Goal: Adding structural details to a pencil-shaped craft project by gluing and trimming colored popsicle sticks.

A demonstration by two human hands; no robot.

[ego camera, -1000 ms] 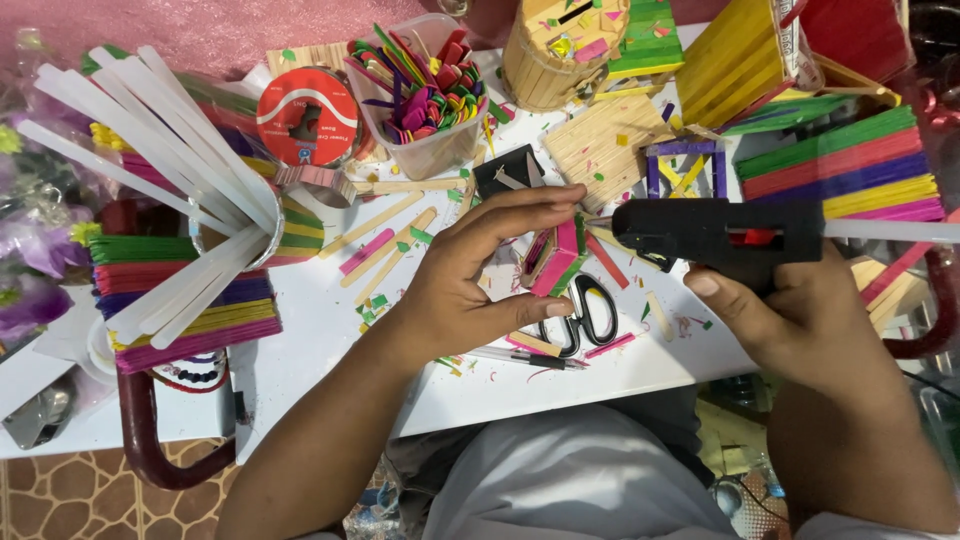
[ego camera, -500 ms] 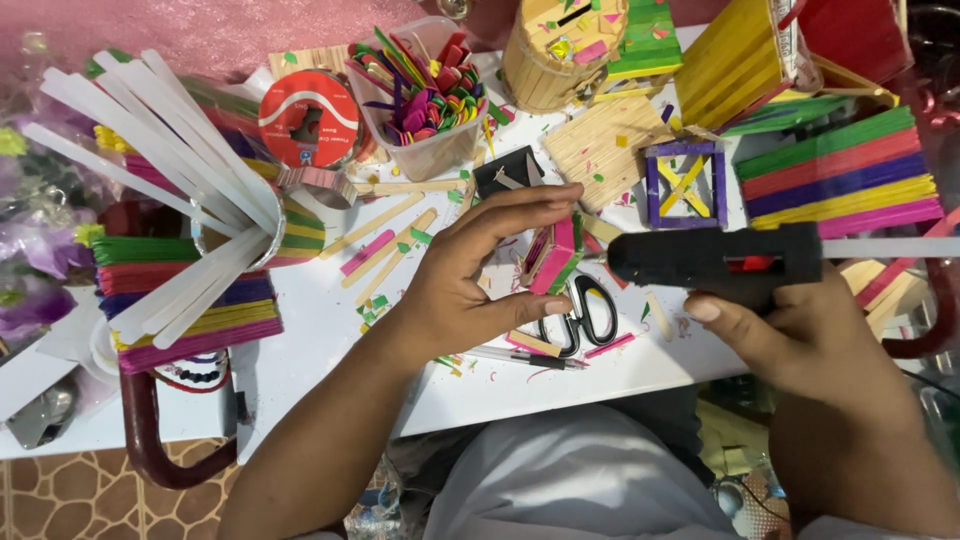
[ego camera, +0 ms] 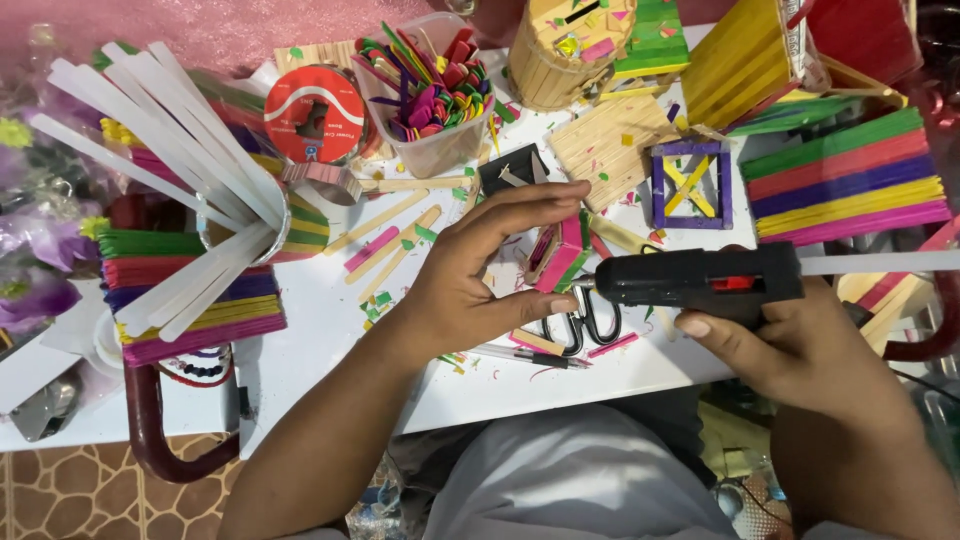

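I see my left hand (ego camera: 480, 280) arched over a small piece made of pink and green craft sticks (ego camera: 560, 258), its grip pinching the piece between thumb below and fingertips above, just off the white tabletop (ego camera: 330, 330) near the middle of the work area. My right hand (ego camera: 800, 350) wraps its grip closed around the handle of a black glue gun (ego camera: 700, 280), nozzle pointing left and almost touching the stick piece. I judge the piece to be very light, stiff and thin, flat wood with painted faces, easy to snap at a fresh joint, so it is best held by the edges, away from the nozzle end. The gun looks like hard matt plastic, heavier, and sits well in a full-hand hold. Black-handled scissors (ego camera: 590, 320) lie right under the nozzle, with a pen (ego camera: 520, 355) beside them. Around them I see a clear tub of coloured sticks (ego camera: 430, 95), a striped stack of sticks (ego camera: 840, 180) to the right, a purple square frame (ego camera: 690, 185), and long white strips (ego camera: 170, 150) fanned out on the left.
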